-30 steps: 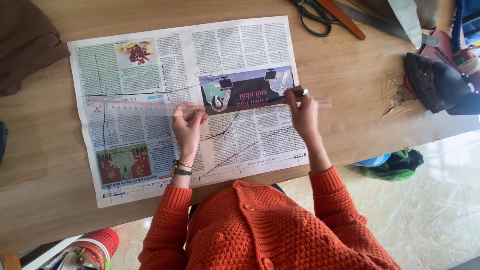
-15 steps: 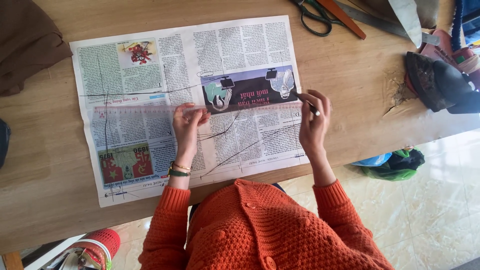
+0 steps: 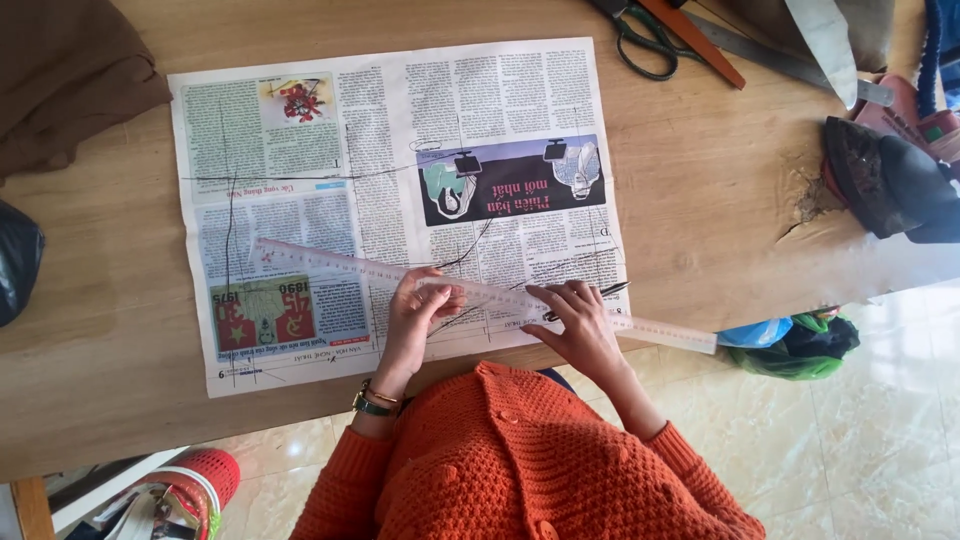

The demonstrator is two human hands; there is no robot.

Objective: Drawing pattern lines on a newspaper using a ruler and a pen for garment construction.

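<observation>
Left hand (image 3: 418, 312) flat on clear ruler (image 3: 350, 265), lower centre; right hand (image 3: 580, 322) pinching pen (image 3: 588, 297). Risk: ruler sliding on newspaper (image 3: 300, 180), skewing line.

One newspaper (image 3: 400, 200) sheet, spread flat on one wooden table (image 3: 700, 180). One clear ruler (image 3: 480, 292) across it. One pen (image 3: 585, 297). Two hands: left hand (image 3: 420, 310), right hand (image 3: 580, 325), both on the ruler. One wristband (image 3: 375, 400), on the left wrist. One pair of scissors (image 3: 645, 40) at the far edge. One brown cloth (image 3: 70, 80). One orange cardigan (image 3: 530, 460). Pencil lines on the sheet: several, not countable.
</observation>
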